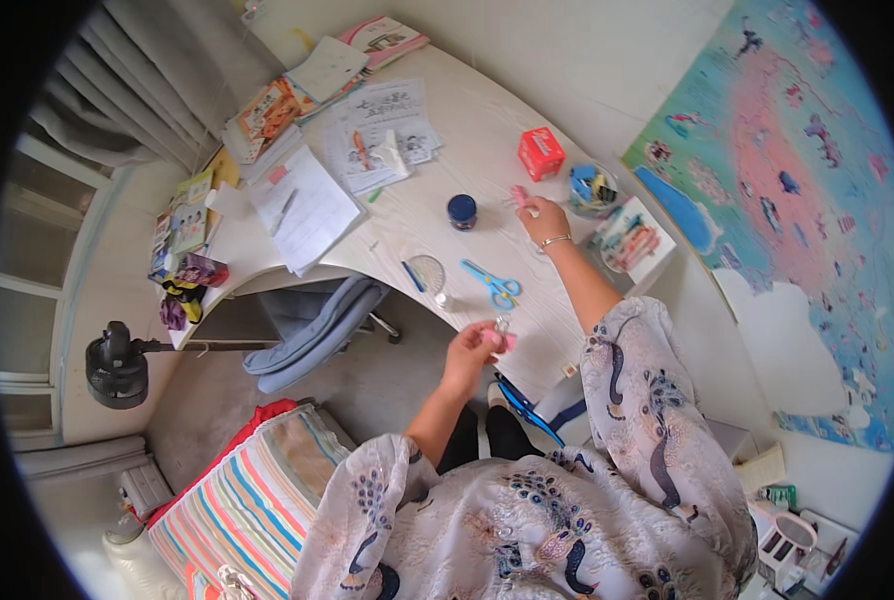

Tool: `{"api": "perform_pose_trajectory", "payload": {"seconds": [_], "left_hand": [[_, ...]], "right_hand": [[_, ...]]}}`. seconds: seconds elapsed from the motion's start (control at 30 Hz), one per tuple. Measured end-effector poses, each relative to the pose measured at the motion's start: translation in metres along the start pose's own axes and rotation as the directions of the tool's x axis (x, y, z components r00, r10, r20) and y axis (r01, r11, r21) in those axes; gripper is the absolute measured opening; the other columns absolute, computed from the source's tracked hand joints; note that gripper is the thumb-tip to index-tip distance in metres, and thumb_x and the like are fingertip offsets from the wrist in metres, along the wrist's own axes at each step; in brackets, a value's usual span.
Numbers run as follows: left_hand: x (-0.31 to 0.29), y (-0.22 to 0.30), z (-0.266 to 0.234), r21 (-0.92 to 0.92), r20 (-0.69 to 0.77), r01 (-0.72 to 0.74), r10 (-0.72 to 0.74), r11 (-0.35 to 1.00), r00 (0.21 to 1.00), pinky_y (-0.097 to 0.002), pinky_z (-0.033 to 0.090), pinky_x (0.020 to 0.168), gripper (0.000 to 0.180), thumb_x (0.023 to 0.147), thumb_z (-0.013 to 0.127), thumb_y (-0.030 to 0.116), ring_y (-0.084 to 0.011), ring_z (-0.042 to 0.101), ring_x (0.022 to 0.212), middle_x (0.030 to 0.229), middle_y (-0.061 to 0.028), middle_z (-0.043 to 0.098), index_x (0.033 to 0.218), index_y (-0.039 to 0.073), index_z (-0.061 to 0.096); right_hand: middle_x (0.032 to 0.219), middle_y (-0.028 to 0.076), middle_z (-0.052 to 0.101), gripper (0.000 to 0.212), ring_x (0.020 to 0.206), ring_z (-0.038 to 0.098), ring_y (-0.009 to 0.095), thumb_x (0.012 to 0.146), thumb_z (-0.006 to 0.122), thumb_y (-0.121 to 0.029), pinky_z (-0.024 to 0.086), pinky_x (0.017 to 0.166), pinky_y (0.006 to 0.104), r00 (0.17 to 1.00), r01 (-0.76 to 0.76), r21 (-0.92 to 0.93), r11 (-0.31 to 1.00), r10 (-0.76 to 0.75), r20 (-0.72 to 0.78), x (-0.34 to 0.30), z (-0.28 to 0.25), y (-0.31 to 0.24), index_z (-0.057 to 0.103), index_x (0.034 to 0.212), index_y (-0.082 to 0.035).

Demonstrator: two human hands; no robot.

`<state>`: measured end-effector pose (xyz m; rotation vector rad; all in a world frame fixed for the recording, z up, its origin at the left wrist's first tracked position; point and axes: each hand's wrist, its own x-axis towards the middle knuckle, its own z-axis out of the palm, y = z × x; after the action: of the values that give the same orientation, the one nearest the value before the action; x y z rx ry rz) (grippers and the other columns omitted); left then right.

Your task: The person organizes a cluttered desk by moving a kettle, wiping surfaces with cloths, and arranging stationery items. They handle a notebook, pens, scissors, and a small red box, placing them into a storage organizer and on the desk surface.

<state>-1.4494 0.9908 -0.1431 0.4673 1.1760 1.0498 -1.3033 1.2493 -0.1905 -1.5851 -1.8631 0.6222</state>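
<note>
My left hand [470,355] is over the table's near edge, its fingers closed on a small pink object [508,342] with a shiny, silvery bit; its kind is unclear. Farther away on the right, my right hand [544,221] pinches another small pink object [518,196], too small to name. Between the hands lie blue-handled scissors [494,286]. A clear protractor [428,271] and a small white piece [443,300] rest left of them. A dark blue jar [462,212] stands left of my right hand. Just beyond that hand are a red box [541,154] and a clear container [593,192] with blue and yellow things.
A white picture box [635,240] stands beside my right forearm. Papers [305,208], printed sheets [385,125] and books [267,118] cover the table's far left. A grey-blue chair [322,330] is tucked at the curved edge. A striped cushion [242,495] lies lower left.
</note>
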Motion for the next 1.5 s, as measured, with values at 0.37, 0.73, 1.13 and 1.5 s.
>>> {"api": "perform_pose_trajectory", "payload": {"seconds": [0.37,0.73,1.13,1.5], "left_hand": [[-0.024,0.000,-0.024,-0.108,0.148,0.021,-0.005,0.994,0.989,-0.0242,0.048,0.075,0.028,0.078,0.059,-0.006,-0.0137,0.061,0.085,0.092,-0.0055,0.061,0.103,0.004,0.050],[0.005,-0.024,0.003,-0.069,0.276,-0.085,0.101,0.994,0.956,-0.0243,0.045,0.077,0.034,0.076,0.055,-0.011,-0.0125,0.057,0.085,0.097,-0.0048,0.056,0.107,0.003,0.048],[-0.019,-0.020,0.016,0.136,0.199,-0.081,0.053,0.987,0.979,-0.0262,0.047,0.076,0.072,0.074,0.060,-0.009,-0.0156,0.057,0.092,0.103,-0.0116,0.057,0.138,0.003,0.028],[-0.046,-0.016,0.027,0.387,0.332,-0.067,-0.072,0.920,0.940,-0.0238,0.044,0.080,0.046,0.076,0.064,0.001,-0.0102,0.055,0.089,0.101,-0.0023,0.059,0.120,0.000,0.050]], "right_hand": [[0.080,0.017,0.064,0.017,0.076,0.062,0.034,0.077,0.060,-0.024,0.050,0.068,0.0424,0.998,0.050,-0.184,0.982,-0.046,0.031,0.050,-0.009,0.004,0.066,0.084,-0.009],[0.070,0.005,0.062,0.017,0.056,0.059,0.010,0.088,0.056,-0.019,0.048,0.049,0.0218,0.497,-0.630,0.272,0.728,0.109,0.861,-0.134,-0.079,-0.020,0.061,0.087,-0.003],[0.073,0.006,0.062,0.018,0.057,0.058,0.010,0.089,0.056,-0.019,0.048,0.049,0.0222,0.489,-0.681,0.286,0.674,0.128,0.863,-0.178,-0.097,-0.020,0.060,0.092,-0.002],[0.072,0.007,0.062,0.048,0.060,0.057,0.011,0.090,0.051,-0.043,0.047,0.050,0.0229,0.485,-0.544,0.310,0.780,-0.010,0.874,-0.213,-0.109,-0.034,0.052,0.113,-0.001]]}}
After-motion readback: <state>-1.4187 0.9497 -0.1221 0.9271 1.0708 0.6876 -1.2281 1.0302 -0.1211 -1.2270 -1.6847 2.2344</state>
